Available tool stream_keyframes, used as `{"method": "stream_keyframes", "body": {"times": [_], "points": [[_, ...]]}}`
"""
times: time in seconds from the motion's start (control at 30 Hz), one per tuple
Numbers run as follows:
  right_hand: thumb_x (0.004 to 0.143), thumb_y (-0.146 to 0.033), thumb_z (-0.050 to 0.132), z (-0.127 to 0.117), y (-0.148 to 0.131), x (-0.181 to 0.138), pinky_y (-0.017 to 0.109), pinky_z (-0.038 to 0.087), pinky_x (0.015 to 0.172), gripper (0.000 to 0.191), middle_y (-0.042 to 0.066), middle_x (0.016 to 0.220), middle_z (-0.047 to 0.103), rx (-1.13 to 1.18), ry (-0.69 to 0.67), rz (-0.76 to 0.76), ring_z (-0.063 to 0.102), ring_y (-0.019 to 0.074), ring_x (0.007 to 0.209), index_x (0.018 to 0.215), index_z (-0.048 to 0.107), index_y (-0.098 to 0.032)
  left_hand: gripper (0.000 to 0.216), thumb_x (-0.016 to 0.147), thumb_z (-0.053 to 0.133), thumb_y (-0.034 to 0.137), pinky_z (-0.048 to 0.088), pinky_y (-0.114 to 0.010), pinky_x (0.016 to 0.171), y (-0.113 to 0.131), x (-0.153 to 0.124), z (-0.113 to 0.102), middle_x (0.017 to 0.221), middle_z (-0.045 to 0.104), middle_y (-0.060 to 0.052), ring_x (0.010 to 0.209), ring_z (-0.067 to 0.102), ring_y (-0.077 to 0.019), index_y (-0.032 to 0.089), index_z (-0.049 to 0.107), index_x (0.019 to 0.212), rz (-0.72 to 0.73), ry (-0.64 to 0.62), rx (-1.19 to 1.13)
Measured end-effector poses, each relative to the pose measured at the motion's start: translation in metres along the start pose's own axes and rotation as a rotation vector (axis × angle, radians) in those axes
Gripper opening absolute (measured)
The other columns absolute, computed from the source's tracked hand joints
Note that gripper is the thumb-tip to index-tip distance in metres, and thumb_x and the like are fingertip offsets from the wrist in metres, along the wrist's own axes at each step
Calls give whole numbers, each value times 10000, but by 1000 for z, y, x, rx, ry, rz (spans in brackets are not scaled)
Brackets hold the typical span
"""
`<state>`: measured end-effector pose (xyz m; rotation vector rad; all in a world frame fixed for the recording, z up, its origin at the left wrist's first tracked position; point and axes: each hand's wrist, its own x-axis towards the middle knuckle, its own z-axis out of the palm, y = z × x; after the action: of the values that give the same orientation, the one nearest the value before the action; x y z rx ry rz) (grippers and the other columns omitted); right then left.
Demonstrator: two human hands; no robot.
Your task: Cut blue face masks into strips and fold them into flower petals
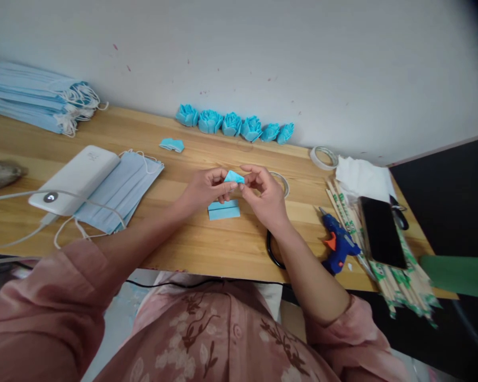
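Note:
Above the middle of the table, my left hand (207, 187) pinches a small folded piece of blue mask fabric (234, 176) between thumb and fingers. My right hand (266, 195) has its thumb and a finger closed on the piece's right corner. Just below the hands lie flat blue fabric strips (224, 210), partly covered by my left fingers. Another folded blue piece (171, 144) rests farther back to the left. A ring-shaped roll of tape (284, 184) shows partly behind my right hand, and a black loop handle (273, 250) pokes out beside my right forearm.
Several blue fabric flowers (231, 124) line the wall. On the left are a mask stack (35, 95), loose masks (119, 191) and a cabled white power bank (77, 178). Rightward are tape (324, 158), tissue (364, 175), a glue gun (338, 244), wrapped sticks (398, 286) and a phone (382, 232).

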<state>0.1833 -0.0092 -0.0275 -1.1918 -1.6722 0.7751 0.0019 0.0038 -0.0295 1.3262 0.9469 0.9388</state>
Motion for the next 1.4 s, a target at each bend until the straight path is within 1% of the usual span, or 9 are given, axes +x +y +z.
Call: {"method": "stream_keyframes", "body": {"times": [0.2,0.3,0.43,0.57,0.7,0.8,1.0,1.17,1.4], "points": [[849,-293,662,-2,-3,0,323,540,818,335,-4,894,693,5,-72,-8,659,160,837,1182,640,-269,174,808,667,336,399,-205,493,1,-1,1,576,573,34,508,512,-82,175,608,782,-6,34,70],[857,-302,656,-4,-5,0,322,535,817,311,-7,880,699,23,-78,4,658,155,825,1164,647,-254,222,812,648,354,331,-217,488,5,-4,2,569,526,38,519,447,-81,182,558,703,17,18,204],[846,-285,653,-5,-5,0,314,522,795,267,-31,800,665,64,-91,35,633,139,761,1110,661,-243,296,808,639,341,238,-237,498,8,-5,6,565,403,51,544,343,-77,184,481,613,77,12,364],[841,-308,667,-4,-2,2,284,498,725,279,-39,770,618,169,-61,69,591,123,715,1109,660,-232,227,797,646,344,297,-215,507,8,-5,6,610,487,46,556,412,-76,177,534,691,90,24,337],[827,-318,692,-6,-2,4,266,466,672,279,-42,746,579,222,-63,84,556,116,686,1090,668,-226,183,819,646,323,431,-196,506,10,-4,5,642,616,18,553,543,-85,168,564,766,-9,-18,171],[837,-319,691,-8,-3,4,267,456,679,244,-37,760,572,205,-86,81,544,113,699,1062,691,-226,152,840,644,271,498,-199,515,13,-4,4,643,658,8,527,585,-82,160,573,764,-69,-64,89],[831,-370,716,-10,3,4,273,460,677,258,-30,769,610,196,-145,112,556,118,703,1044,715,-225,150,834,642,195,489,-172,507,16,-4,5,659,699,-3,522,596,-66,153,577,706,-110,-131,101],[826,-402,728,-9,5,4,278,489,679,266,-18,780,655,247,-119,127,580,124,698,1020,719,-221,110,832,658,184,482,-177,511,13,-5,5,660,687,9,520,588,-65,155,586,755,-60,-77,107],[849,-406,715,-8,5,4,297,528,735,247,-4,820,695,263,-148,96,632,139,745,1017,722,-224,81,873,638,184,497,-194,499,10,-1,4,618,701,-5,489,603,-82,150,588,819,-107,-14,-18]]}}
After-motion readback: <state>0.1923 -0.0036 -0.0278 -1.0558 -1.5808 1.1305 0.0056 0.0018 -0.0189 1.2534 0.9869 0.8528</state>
